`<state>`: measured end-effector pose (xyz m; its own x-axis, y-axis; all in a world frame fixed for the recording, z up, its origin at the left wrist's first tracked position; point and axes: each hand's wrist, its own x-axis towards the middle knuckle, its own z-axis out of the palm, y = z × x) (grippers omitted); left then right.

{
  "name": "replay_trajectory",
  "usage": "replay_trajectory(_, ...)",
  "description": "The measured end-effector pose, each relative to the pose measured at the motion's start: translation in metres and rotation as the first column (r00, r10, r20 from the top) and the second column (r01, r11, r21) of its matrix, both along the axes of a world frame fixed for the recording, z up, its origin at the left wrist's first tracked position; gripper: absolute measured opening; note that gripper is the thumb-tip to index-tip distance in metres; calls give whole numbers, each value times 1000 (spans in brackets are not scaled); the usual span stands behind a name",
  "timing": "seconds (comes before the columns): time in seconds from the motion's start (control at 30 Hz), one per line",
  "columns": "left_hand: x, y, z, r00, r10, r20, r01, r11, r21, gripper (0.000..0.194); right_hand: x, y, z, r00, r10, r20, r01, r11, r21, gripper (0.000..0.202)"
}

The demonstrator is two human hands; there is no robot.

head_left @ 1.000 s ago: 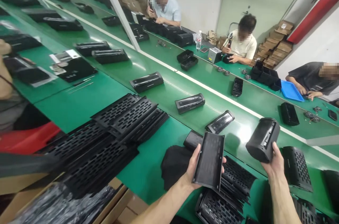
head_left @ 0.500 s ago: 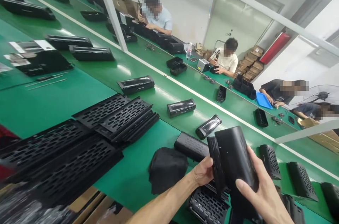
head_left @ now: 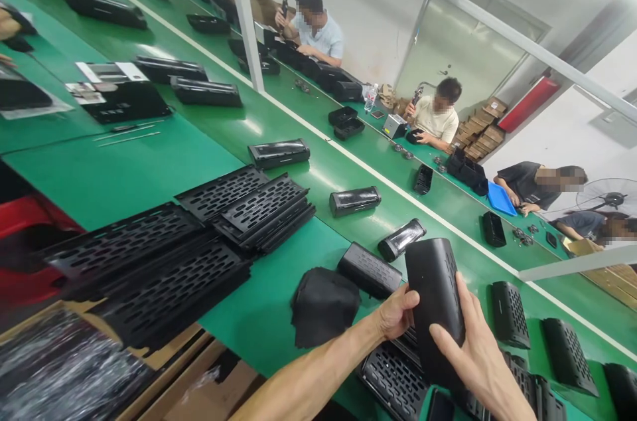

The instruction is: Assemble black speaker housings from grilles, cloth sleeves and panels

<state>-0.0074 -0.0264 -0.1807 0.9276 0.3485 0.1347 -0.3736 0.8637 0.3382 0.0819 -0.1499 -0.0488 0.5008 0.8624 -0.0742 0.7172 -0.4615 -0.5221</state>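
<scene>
A long black plastic speaker-like housing (head_left: 432, 301) with rounded edges is held upright between my two hands. My left hand (head_left: 398, 312) pinches its left edge, thumb on top and fingers partly hidden behind it. My right hand (head_left: 475, 341) wraps its right side, thumb across the smooth face and fingers along the slotted side. Below my hands lie black slotted housings (head_left: 391, 378), partly covered by my forearm and the held piece. A stack of black cloth-like sheets (head_left: 324, 307) lies left of my left hand, beside another black slotted housing (head_left: 369, 269).
Black slotted panels (head_left: 184, 288) are stacked at left, above a cardboard box (head_left: 196, 374). Housings (head_left: 355, 200) stand along the green conveyor (head_left: 308, 198). More slotted housings (head_left: 510, 315) are at right. Several co-workers (head_left: 321, 26) sit across the line. A white frame post (head_left: 246, 16) rises beyond.
The slotted panel that stood apart at the housing's left edge no longer shows there. The housing has turned, showing slots on its right side. My view has shifted left.
</scene>
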Motion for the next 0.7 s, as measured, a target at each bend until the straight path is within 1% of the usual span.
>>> replay_trajectory(0.07, 2, 5, 6, 1000, 18, -20, -18, 1000, 1, 77, 4, -2, 3, 999, -8, -41, 9, 1000, 21, 90)
replay_trajectory(0.1, 2, 9, 9, 999, 24, -28, -24, 1000, 6, 78, 5, -5, 3, 998, -25, -62, 28, 998, 59, 90)
replay_trajectory(0.13, 2, 14, 13, 999, 35, -35, -35, 999, 12, 78, 3, -10, 0, 995, -59, -80, 69, 989, 130, 92)
replay_trajectory(0.17, 1, 19, 17, 997, 59, -42, -58, 998, 17, 79, 0, -15, -7, 989, -105, -99, 125, 966, 225, 94)
replay_trajectory(0.23, 0, 26, 26, 992, 118, -52, -117, 993, 22, 80, -12, -23, -27, 968, -201, -148, 245, 879, 409, 105)
replay_trajectory(0.27, 0, 28, 30, 988, 143, -55, -142, 990, 22, 79, -20, -24, -39, 956, -239, -169, 291, 831, 473, 112)
replay_trajectory(0.33, 1, 28, 34, 981, 180, -65, -178, 983, 31, 77, -33, -19, -61, 936, -309, -166, 349, 762, 546, 120)
replay_trajectory(0.37, 1, 27, 35, 980, 185, -78, -182, 982, 44, 76, -38, -15, -69, 926, -347, -146, 365, 731, 577, 120)
replay_trajectory(0.4, 2, 27, 34, 979, 182, -96, -176, 982, 65, 74, -40, -10, -73, 916, -383, -120, 373, 699, 611, 118)
replay_trajectory(0.43, 2, 28, 34, 978, 174, -117, -163, 982, 94, 74, -41, -6, -74, 906, -412, -99, 374, 669, 642, 113)
replay_trajectory(0.47, 1, 33, 32, 978, 157, -136, -140, 982, 129, 75, -39, -4, -71, 900, -427, -88, 374, 652, 660, 108)
replay_trajectory(0.53, -5, 51, 33, 977, 140, -160, -104, 971, 215, 79, -34, -8, -60, 896, -434, -90, 381, 650, 658, 98)
replay_trajectory(0.57, -10, 64, 35, 976, 148, -159, -101, 957, 272, 82, -32, -12, -54, 897, -430, -99, 388, 662, 641, 94)
replay_trajectory(0.6, -15, 80, 39, 970, 192, -148, -132, 930, 343, 85, -29, -18, -48, 901, -420, -112, 394, 680, 619, 89)
replay_trajectory(0.63, -20, 95, 45, 957, 263, -118, -188, 879, 438, 95, -27, -24, -44, 906, -404, -125, 395, 701, 594, 85)
replay_trajectory(0.67, -25, 110, 52, 958, 274, -85, -184, 815, 550, 109, -26, -30, -41, 914, -383, -136, 388, 724, 570, 83)
replay_trajectory(0.7, -29, 123, 60, 966, 255, -47, -162, 735, 658, 115, -26, -34, -39, 922, -360, -146, 378, 745, 550, 83)
